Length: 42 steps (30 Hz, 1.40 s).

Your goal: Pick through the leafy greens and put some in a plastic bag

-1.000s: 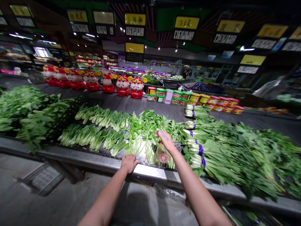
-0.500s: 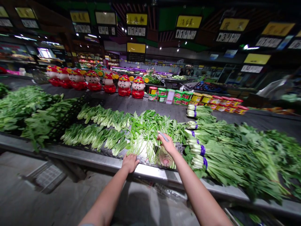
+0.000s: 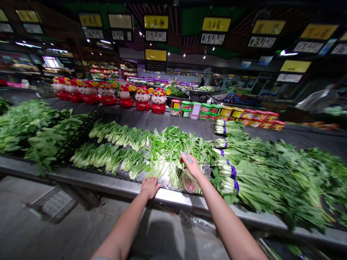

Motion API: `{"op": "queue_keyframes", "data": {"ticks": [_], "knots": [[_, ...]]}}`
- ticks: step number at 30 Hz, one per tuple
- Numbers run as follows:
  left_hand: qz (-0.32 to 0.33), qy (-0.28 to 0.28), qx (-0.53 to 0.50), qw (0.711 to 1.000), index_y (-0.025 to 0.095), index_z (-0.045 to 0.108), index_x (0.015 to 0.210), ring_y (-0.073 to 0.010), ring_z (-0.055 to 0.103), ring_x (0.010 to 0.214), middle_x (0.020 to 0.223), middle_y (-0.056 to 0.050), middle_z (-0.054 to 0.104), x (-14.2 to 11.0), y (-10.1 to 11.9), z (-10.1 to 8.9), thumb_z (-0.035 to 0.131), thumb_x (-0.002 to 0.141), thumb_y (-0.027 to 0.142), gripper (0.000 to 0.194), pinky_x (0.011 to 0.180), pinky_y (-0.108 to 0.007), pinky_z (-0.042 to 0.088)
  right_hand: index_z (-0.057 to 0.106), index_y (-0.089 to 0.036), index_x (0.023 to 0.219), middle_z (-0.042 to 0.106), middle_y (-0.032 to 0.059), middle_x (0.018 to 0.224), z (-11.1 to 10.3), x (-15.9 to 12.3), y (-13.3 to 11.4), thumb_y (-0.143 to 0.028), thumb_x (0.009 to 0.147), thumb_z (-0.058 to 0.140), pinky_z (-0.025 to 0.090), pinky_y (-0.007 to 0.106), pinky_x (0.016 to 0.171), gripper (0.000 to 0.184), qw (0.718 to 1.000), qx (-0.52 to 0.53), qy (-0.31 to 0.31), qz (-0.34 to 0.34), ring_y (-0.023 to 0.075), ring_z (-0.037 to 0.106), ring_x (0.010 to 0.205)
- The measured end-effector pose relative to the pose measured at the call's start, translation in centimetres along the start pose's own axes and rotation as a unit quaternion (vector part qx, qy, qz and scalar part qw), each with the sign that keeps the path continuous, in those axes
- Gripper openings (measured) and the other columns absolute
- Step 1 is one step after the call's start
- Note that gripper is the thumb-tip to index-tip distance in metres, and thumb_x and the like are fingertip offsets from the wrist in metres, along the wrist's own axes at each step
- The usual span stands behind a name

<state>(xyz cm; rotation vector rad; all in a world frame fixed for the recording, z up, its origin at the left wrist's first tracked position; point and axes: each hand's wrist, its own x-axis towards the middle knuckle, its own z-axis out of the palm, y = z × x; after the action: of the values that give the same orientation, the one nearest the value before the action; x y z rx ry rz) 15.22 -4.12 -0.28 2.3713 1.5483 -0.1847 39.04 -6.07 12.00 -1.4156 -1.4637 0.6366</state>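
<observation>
My left hand lies flat, fingers stretched, on the front metal edge of the vegetable display. Over the display's middle, my right hand has its fingers closed on a slim grey object that is too small to name. Leafy green stems lie loose on the perforated metal tray just beyond that hand. Below the right wrist, a clear round container-like thing with a reddish base stands partly hidden by my arm. Small bok choy are laid in two rows left of the loose greens.
Bunches of greens with purple bands fill the right side. More leafy greens heap up at the left beside a black mesh divider. Red-hatted figure jars and stacked tins line the back. A grey crate sits below.
Almost nothing differs. My right hand shifts very slightly, still gripping the grey object, and my left hand stays on the edge.
</observation>
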Motion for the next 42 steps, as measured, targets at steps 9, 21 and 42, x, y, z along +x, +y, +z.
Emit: {"op": "queue_keyframes", "data": {"ticks": [9,21,42], "knots": [[0.003,0.004,0.003,1.0,0.019,0.037,0.146,-0.0254,0.027,0.144,0.153,-0.01,0.039,0.3,-0.2,0.4,0.019,0.096,0.051,0.063,0.118,-0.051,0.012,0.063,-0.019,0.074,0.067,0.0044,0.074,-0.3,-0.3,-0.4,-0.062,0.088,0.046,0.048,0.032,0.061,0.048,1.0,-0.014,0.003,0.0,0.0188,0.061,0.067],[0.024,0.073,0.049,0.996,0.013,0.032,0.148,-0.0267,0.011,0.148,0.158,-0.013,0.028,-1.8,-2.0,0.3,0.027,0.094,0.047,0.064,0.12,-0.05,0.003,0.063,-0.019,0.075,0.067,0.0054,0.08,0.8,-0.8,-0.8,-0.064,0.088,0.046,0.05,0.028,0.055,0.05,0.984,0.02,-0.173,0.031,0.0169,0.06,0.068],[-0.014,-0.006,0.038,0.999,0.018,0.022,0.152,-0.0319,0.003,0.148,0.161,-0.014,0.016,-1.7,-2.9,0.7,0.035,0.089,0.054,0.074,0.117,-0.055,0.004,0.059,-0.019,0.06,0.062,0.0013,0.058,1.2,-2.2,0.7,-0.066,0.084,0.051,0.043,0.026,0.05,0.053,0.953,-0.025,-0.3,0.034,0.0124,0.051,0.049]]}}
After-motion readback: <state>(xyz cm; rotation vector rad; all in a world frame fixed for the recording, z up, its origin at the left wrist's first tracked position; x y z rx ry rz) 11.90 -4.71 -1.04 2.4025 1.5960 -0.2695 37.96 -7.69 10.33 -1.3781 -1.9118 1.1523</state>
